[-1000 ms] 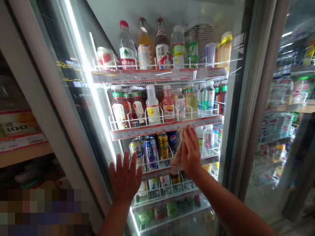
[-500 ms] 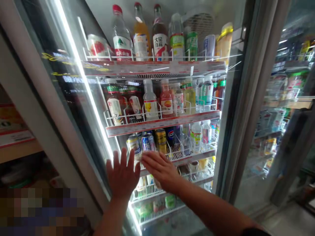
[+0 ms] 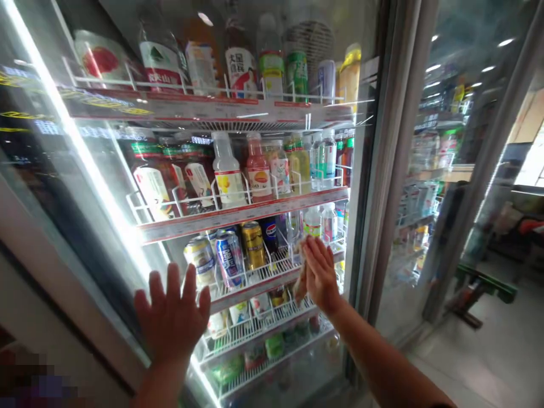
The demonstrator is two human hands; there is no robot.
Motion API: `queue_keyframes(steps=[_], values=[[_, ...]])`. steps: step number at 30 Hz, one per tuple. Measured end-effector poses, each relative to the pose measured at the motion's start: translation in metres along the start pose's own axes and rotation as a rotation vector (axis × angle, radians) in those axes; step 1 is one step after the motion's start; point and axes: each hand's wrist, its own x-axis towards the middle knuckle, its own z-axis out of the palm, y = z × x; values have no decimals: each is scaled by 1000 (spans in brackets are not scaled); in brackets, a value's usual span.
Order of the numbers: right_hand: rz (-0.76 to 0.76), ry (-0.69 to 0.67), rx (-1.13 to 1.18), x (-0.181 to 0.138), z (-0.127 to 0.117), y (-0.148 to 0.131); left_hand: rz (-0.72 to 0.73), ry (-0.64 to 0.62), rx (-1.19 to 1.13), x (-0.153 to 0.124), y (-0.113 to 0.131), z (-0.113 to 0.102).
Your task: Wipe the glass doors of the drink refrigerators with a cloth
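My left hand (image 3: 172, 317) is raised with its fingers spread, palm toward the glass door (image 3: 272, 379) of a lit drinks fridge. Whether that palm touches the pane is hard to tell. Farther right, my right hand (image 3: 321, 275) presses a pale, crumpled cloth (image 3: 301, 280) against the glass, its fingers held together and stretched over it. Most of the cloth is hidden behind the hand. Behind the pane, near my left hand, stand a blue can (image 3: 229, 258) and a gold can (image 3: 254, 246) on a wire shelf.
Bottles such as a red drink bottle (image 3: 258, 170) fill the upper shelves behind the glass. A grey door frame (image 3: 385, 170) runs down the right side, with another glass door beyond. A green-topped stand (image 3: 488, 283) is on the floor at right.
My right hand has moved right across the glass with the cloth, away from my left hand. My left hand stays spread, and the view has shifted right.
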Motion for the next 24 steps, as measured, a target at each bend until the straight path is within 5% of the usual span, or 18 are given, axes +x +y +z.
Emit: queue_keyframes(steps=[4, 10, 15, 24], values=[[192, 192, -4, 23, -14, 35, -14, 1, -21, -1, -1, 1], [342, 159, 32, -15, -21, 64, -28, 38, -81, -1, -1, 2], [598, 273, -11, 2, -36, 96, -25, 30, -50, -1, -1, 3], [518, 211, -6, -23, -21, 70, -4, 29, 15, -1, 1, 2]])
